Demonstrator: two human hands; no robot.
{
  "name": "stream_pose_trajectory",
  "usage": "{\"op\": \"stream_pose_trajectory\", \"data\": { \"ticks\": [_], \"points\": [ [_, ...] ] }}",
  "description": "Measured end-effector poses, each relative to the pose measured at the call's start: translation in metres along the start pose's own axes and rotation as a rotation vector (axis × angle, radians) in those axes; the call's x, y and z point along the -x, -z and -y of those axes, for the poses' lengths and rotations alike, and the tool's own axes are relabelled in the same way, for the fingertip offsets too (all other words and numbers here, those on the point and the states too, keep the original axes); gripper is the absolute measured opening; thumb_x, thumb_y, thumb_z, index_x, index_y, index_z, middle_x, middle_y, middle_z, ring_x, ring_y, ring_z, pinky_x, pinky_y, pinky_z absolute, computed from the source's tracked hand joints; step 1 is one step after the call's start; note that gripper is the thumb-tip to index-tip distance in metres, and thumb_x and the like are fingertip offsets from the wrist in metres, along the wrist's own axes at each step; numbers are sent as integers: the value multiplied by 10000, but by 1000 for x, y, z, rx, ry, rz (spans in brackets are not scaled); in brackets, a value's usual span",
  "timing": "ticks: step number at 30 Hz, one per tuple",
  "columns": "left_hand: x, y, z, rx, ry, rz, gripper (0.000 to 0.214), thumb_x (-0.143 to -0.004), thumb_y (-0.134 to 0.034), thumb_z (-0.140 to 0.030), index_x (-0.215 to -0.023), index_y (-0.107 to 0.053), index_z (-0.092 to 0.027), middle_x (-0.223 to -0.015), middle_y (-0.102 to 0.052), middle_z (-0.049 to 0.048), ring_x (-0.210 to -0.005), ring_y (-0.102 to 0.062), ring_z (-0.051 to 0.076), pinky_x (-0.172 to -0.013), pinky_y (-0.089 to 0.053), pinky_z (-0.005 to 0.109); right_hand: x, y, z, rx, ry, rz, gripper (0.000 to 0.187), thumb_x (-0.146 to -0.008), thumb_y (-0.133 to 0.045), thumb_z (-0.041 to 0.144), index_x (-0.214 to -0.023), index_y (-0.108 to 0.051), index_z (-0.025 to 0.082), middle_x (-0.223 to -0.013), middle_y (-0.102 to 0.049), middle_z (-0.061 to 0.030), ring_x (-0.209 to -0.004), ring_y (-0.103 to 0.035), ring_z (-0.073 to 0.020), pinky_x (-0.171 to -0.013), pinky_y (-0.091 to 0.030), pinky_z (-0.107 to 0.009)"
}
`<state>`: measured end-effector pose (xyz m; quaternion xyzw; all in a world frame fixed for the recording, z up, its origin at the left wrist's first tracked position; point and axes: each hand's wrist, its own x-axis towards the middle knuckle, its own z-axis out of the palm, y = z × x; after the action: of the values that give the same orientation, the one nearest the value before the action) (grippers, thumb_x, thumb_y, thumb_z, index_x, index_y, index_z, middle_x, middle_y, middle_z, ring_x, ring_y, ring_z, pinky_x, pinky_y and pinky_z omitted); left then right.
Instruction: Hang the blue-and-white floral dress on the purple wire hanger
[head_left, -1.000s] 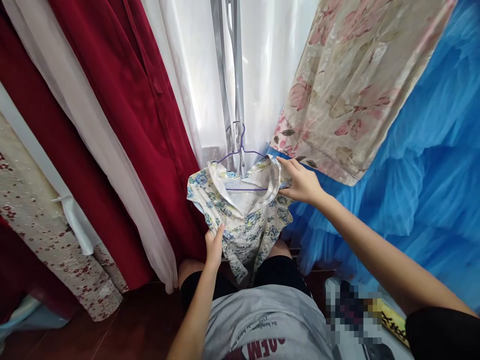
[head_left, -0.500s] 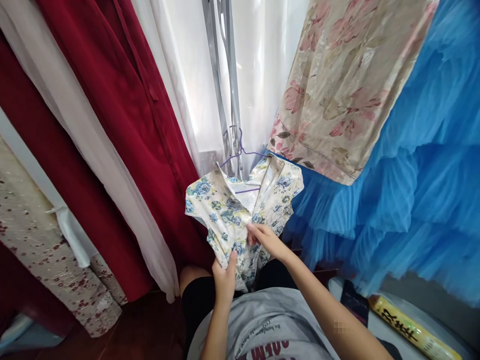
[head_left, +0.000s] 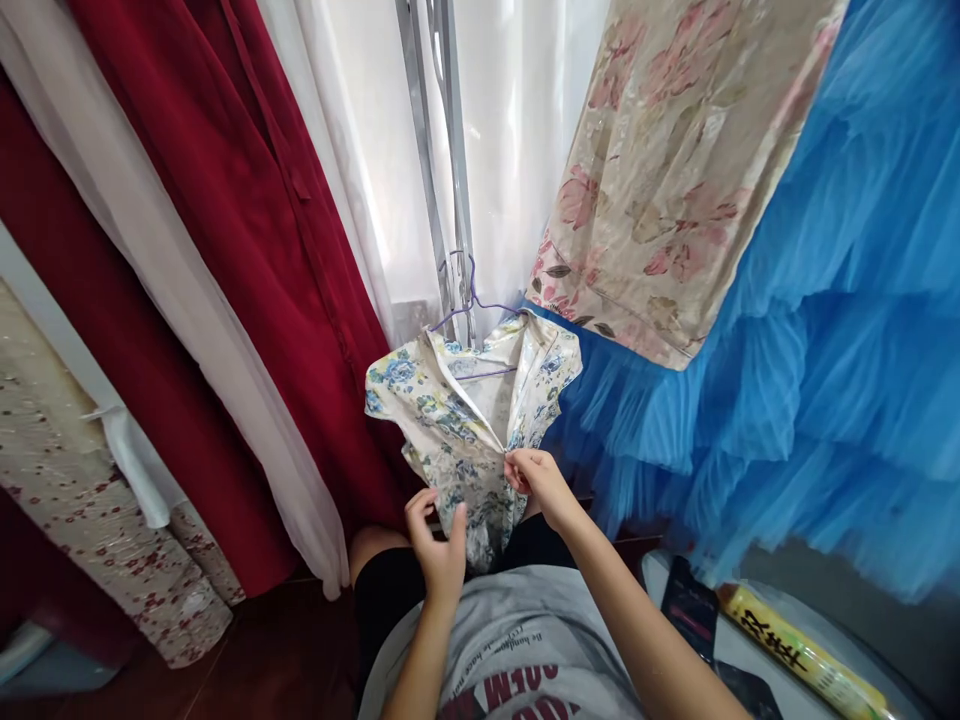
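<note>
A white blouse (head_left: 457, 440) with blue flowers and a deep V neckline hangs in front of me on a purple hanger (head_left: 480, 305). The hanger's hook is on a metal stand (head_left: 442, 160). My right hand (head_left: 536, 482) is closed, pinching the blouse's front edge at the bottom of the V. That edge is pulled slightly towards me. At the lower left side of the blouse is my left hand (head_left: 439, 550), with thumb and fingers apart. It is beside the cloth, and no fabric shows between its fingers.
Red drapes (head_left: 217, 200) and a pale sheer cloth (head_left: 247, 430) hang at left. A beige garment with pink flowers (head_left: 660, 190) and blue ruffled tulle (head_left: 757, 400) hang at right. A yellow package (head_left: 802, 650) lies low at right.
My left hand has let go of the blouse and opened. The right hand has closed at the neckline and drawn the front edge towards me. The view has shifted slightly.
</note>
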<state>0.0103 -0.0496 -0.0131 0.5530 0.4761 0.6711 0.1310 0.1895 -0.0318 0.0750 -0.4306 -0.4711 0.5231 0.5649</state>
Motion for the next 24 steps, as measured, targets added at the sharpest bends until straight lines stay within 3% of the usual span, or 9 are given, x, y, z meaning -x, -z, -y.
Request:
{"op": "stream_pose_trajectory", "data": {
  "ticks": [4,7,9,13,17,21,24],
  "points": [
    [-24,-36,-23,67,-94,377,306,-871,-687,-269,-1160,-598,-225,-1123,-658,88,-1034,-644,237,-924,-501,345,2,-2,8,48,-48,80,293,-791,-593,402,-582,-668,212,-452,-534,7,-394,-353,-103,-426,-226,-251],
    [-44,-59,-37,71,-95,482,70,-889,-625,-242,-953,-636,-217,-912,-678,49,-883,-648,217,-826,-486,302,-6,4,22,101,-67,150,279,-755,-625,406,-598,-683,183,-418,-544,-3,-361,-357,-95,-405,-214,-236],
    [-49,-66,-42,12,-108,522,76,-912,-584,-236,-868,-643,-218,-839,-669,46,-812,-635,212,-776,-461,289,-22,8,38,102,-51,151,242,-730,-626,375,-598,-657,175,-406,-530,8,-351,-342,-85,-395,-196,-228],
    [-44,-61,-48,-146,-145,613,141,-937,-537,-203,-861,-653,-228,-862,-677,71,-760,-631,215,-711,-420,284,-74,7,93,9,9,101,140,-726,-584,297,-652,-590,178,-419,-440,66,-357,-254,-58,-385,-137,-212],
    [-33,-53,-48,-238,-181,736,145,-914,-536,-157,-919,-656,-237,-899,-690,77,-759,-635,226,-683,-402,290,-121,-8,145,-66,38,88,112,-763,-546,231,-666,-504,197,-452,-374,89,-371,-202,-52,-376,-118,-199],
    [-27,-50,-40,-117,-85,793,113,-933,-545,-212,-920,-656,-222,-844,-680,60,-722,-624,204,-666,-423,276,-127,-20,151,-51,98,67,109,-788,-528,210,-683,-537,183,-466,-454,56,-370,-257,-58,-371,-144,-202],
    [-44,-52,-42,72,12,718,211,-985,-521,-341,-916,-670,-208,-846,-690,53,-764,-641,200,-722,-473,276,-116,-17,136,2,166,58,138,-790,-550,244,-680,-588,170,-466,-519,24,-384,-341,-69,-387,-203,-201]
  ]
}}
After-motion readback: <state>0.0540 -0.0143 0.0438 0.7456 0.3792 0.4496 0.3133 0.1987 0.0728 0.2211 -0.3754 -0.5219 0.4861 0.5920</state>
